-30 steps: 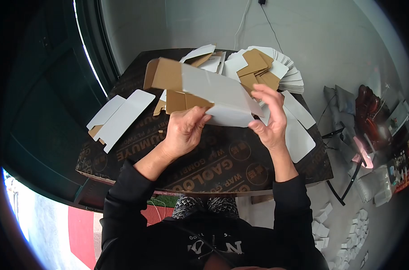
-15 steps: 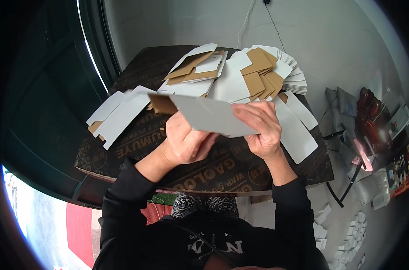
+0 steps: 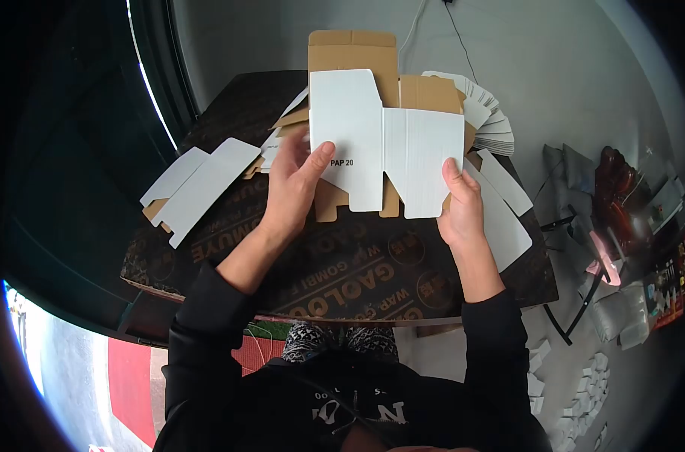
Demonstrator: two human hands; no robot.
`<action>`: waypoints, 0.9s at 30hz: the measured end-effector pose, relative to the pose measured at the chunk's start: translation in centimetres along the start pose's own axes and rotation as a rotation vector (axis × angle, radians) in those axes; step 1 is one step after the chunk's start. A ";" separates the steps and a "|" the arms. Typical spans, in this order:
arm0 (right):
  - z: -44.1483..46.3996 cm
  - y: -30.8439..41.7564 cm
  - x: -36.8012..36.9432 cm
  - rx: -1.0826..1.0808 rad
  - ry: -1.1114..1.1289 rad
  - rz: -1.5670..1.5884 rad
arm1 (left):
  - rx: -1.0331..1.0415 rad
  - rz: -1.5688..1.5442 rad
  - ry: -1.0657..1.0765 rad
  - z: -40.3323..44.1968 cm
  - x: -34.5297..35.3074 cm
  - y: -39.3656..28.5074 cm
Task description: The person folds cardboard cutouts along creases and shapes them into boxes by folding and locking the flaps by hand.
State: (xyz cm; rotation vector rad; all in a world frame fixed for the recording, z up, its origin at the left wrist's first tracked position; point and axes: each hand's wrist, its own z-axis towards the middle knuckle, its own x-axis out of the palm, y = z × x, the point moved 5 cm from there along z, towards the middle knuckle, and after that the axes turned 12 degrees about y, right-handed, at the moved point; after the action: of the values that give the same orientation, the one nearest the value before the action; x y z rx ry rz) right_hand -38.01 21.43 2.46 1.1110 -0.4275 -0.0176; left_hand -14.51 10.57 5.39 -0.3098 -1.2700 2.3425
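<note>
Between my two hands, above the table, is a flattened cardboard box [image 3: 421, 154], white outside and brown inside, its flaps spread and "PAP 20" printed on one panel. My left hand [image 3: 293, 177] grips its left edge, thumb on the white face and fingers behind, slightly blurred. On the opposite edge, my right hand [image 3: 463, 203] pinches the lower right corner with the thumb in front. Behind the held box, a fanned stack of white box blanks [image 3: 493, 128] is partly hidden.
The dark printed table [image 3: 342, 279] carries a folded box blank [image 3: 207, 188] on the left and another white blank [image 3: 508, 237] on the right. On the floor at lower right lie many small white pieces [image 3: 587, 392]. A dark door [image 3: 79, 188] stands at left.
The box has turned from a tilted, edge-on position to face me flat and upright, showing its print. My left hand has moved up to its left edge; my right hand has shifted slightly right.
</note>
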 end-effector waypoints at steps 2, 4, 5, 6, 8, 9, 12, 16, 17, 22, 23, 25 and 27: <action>0.0 -0.4 0.3 0.071 0.041 0.079 | -0.330 -0.437 0.201 -0.2 1.1 1.7; 0.3 -0.6 -0.2 0.093 0.074 0.072 | -0.344 -0.459 0.182 -0.1 1.0 2.1; 0.4 -0.8 -0.5 0.111 0.103 0.070 | -0.359 -0.476 0.168 -0.1 0.9 2.4; 0.5 -0.9 -0.8 0.130 0.130 0.068 | -0.376 -0.494 0.155 -0.1 0.9 2.6; 0.6 -1.0 -1.0 0.151 0.153 0.066 | -0.397 -0.513 0.144 -0.3 0.9 3.0; 0.5 -0.9 -1.0 0.168 0.151 0.030 | -0.401 -0.507 0.156 -0.3 1.0 3.0; 0.3 -0.5 -1.1 0.221 0.137 -0.075 | -0.418 -0.486 0.199 -0.5 1.2 2.9; 0.3 -0.5 -1.2 0.164 0.170 -0.111 | -0.417 -0.495 0.218 -0.6 1.4 3.0; 0.3 -0.4 -1.2 0.144 0.189 -0.125 | -0.411 -0.499 0.217 -0.6 1.4 3.1; 0.2 0.0 -0.9 0.136 0.217 -0.087 | -0.463 -0.538 0.257 -0.7 1.1 3.8; 0.2 -0.1 -0.9 0.136 0.217 -0.086 | -0.463 -0.536 0.257 -0.7 1.1 3.7; 0.1 -0.4 -0.8 0.138 0.242 -0.098 | -0.453 -0.546 0.279 -0.8 1.5 3.3; 0.1 -0.5 -0.7 0.137 0.266 -0.108 | -0.442 -0.553 0.303 -0.8 1.8 3.0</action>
State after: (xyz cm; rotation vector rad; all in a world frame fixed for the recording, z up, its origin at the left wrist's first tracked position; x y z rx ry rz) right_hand -38.55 21.27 1.81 1.2511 -0.1319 0.0642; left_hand -16.60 10.70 2.49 -0.3762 -1.4788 1.4872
